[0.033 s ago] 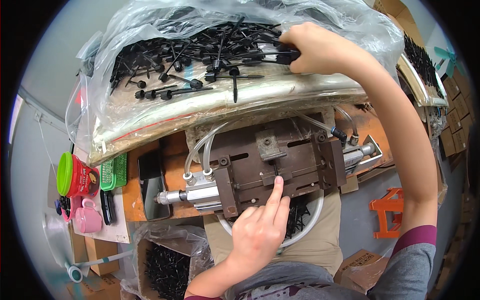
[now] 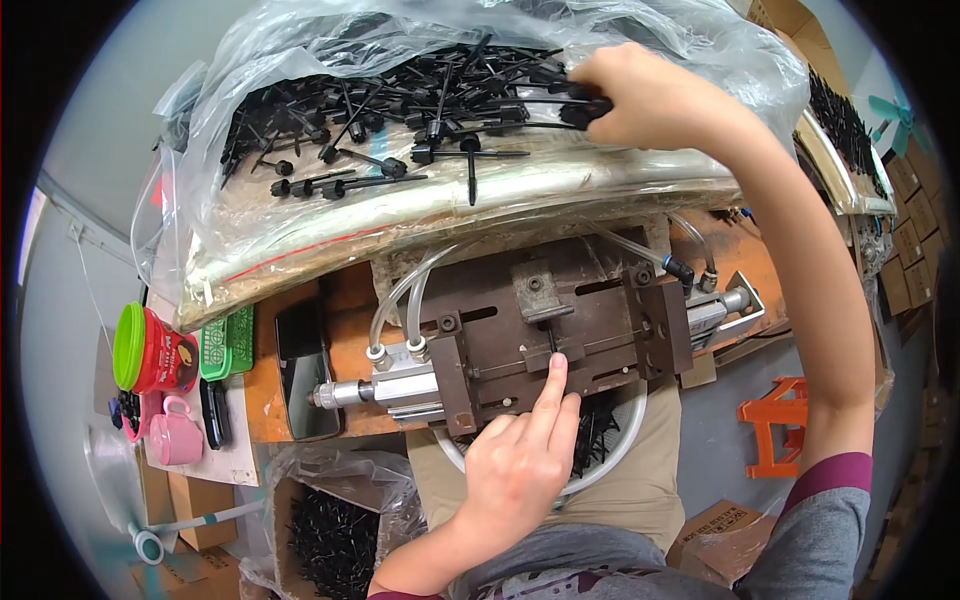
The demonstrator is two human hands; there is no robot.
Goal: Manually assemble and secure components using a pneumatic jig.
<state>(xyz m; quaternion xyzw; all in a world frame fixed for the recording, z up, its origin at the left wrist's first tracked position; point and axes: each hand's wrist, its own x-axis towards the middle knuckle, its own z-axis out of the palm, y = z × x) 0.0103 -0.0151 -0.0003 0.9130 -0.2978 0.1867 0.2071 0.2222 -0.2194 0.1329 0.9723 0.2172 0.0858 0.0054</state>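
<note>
Two hands at a rusty press jig (image 2: 560,325).
Black pins (image 2: 400,110) are pinched by the right hand (image 2: 655,100) on a plastic sheet (image 2: 330,220); the jig's slot is touched by the left hand (image 2: 520,465), index extended, other fingers curled.

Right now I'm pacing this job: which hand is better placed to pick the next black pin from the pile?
The right hand. It already rests on the black pins in the plastic bag, fingers closed on some. The left hand is down at the metal press, forefinger on its slot.
</note>
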